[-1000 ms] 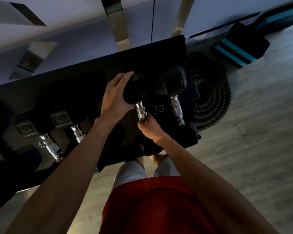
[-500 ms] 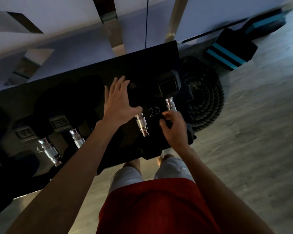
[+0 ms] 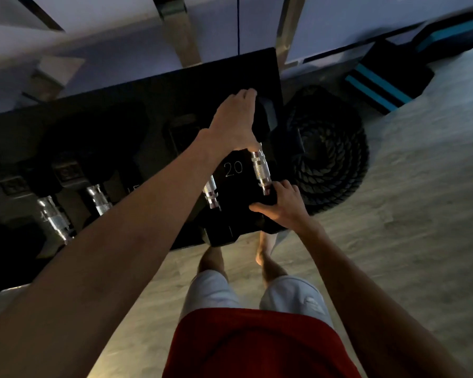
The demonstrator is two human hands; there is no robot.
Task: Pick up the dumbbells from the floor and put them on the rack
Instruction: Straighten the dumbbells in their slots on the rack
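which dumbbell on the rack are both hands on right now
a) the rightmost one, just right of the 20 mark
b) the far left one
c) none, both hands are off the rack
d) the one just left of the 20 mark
a: the left hand covers the far head and the right hand cups the near head of the rightmost dumbbell, beside the 20 mark on the rack.

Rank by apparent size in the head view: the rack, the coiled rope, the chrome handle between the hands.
1. Rack: largest, spanning most of the frame's width.
2. Coiled rope: clearly smaller; it lies lower, on the floor, so likely looks undersized.
3. Chrome handle: smallest by far.
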